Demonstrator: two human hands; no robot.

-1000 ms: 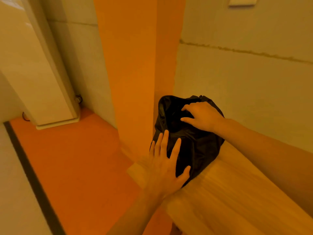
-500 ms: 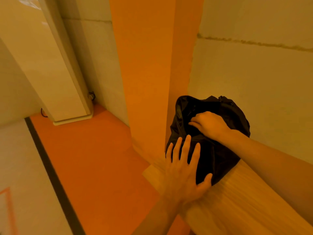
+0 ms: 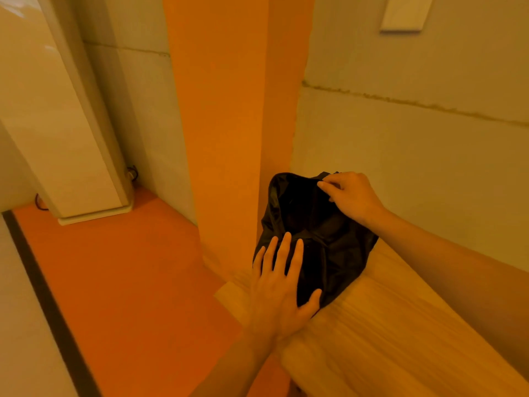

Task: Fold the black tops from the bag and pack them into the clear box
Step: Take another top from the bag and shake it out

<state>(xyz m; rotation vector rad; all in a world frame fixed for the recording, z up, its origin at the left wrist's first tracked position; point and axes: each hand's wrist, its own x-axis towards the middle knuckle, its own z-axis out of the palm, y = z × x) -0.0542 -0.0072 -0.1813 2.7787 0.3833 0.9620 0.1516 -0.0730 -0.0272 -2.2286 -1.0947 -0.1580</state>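
Note:
A black bag (image 3: pixel 323 233) stands at the far end of a wooden bench (image 3: pixel 380 333), pushed against an orange pillar. Its mouth gapes toward me and the inside is dark, so no tops can be made out. My left hand (image 3: pixel 282 285) lies flat against the bag's near left side, fingers straight and spread, thumb under the lower edge. My right hand (image 3: pixel 347 196) pinches the bag's upper right rim between thumb and curled fingers. The clear box is not in view.
The orange pillar (image 3: pixel 229 124) rises directly left of the bag, and a pale wall (image 3: pixel 415 156) runs behind the bench. Orange floor (image 3: pixel 120 282) lies to the left, with a white panel (image 3: pixel 57 124) leaning in the far corner.
My right hand has moved from the middle of the bag up to its top right rim and now pinches it. The left hand stays pressed on the bag's side.

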